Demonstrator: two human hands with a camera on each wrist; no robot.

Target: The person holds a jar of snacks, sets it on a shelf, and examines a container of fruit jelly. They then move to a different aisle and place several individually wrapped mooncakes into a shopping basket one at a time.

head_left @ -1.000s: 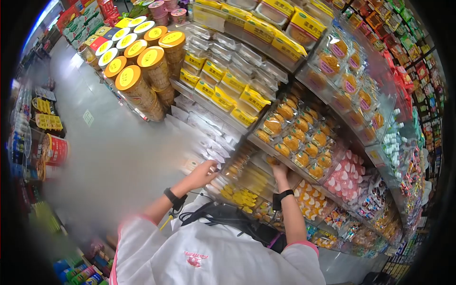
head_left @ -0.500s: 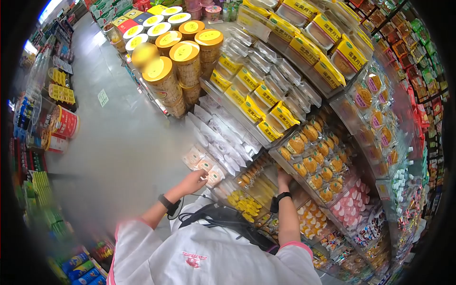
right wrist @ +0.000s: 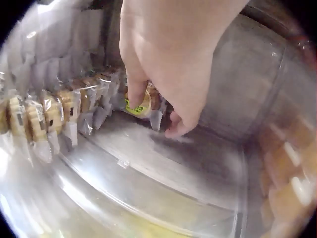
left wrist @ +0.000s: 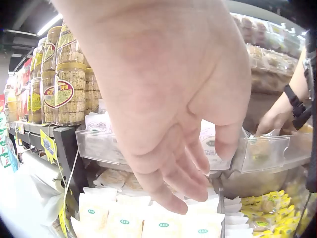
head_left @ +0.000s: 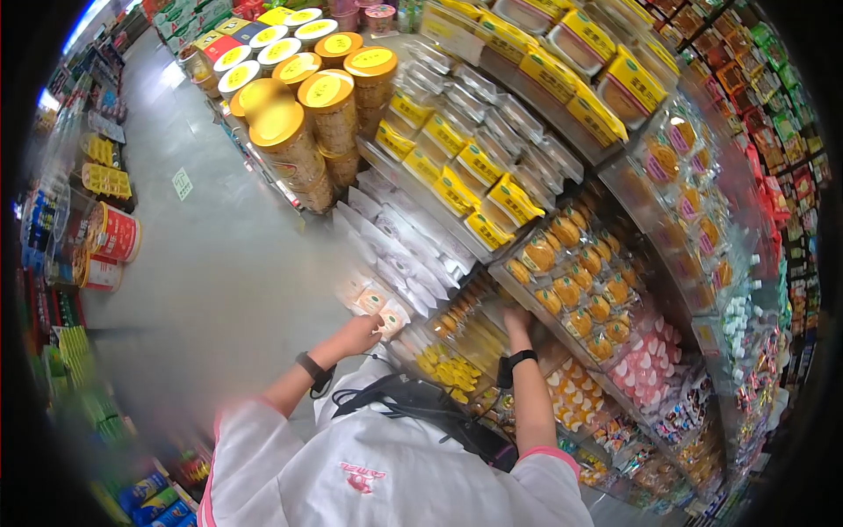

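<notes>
My right hand (right wrist: 171, 74) reaches down into a clear-walled bin (right wrist: 198, 176) and pinches a wrapped pastry (right wrist: 142, 103) with a yellow-green label. The fingers partly cover this pastry. A row of similar wrapped pastries (right wrist: 54, 114) stands on edge beside it. My left hand (left wrist: 173, 94) hangs with loosely bent fingers, nothing between them, over a row of white-wrapped packets (left wrist: 158, 225) with small green labels. In the head view the left fingertips overlap the end of that row, while the right hand (head_left: 518, 321) is partly sunk between the bins.
Yellow packets (head_left: 452, 369) fill a lower bin between the hands. A bin of round wrapped pastries (head_left: 580, 290) overhangs the right hand's side. Yellow-lidded jars (head_left: 327, 110) are stacked at the far left, and boxed goods with yellow labels (head_left: 457, 176) stand on the shelves beyond.
The head view has turned, so the shelves appear further right. My left hand has come over the white-wrapped packets. My right hand stays in the bin and shows less than a second ago.
</notes>
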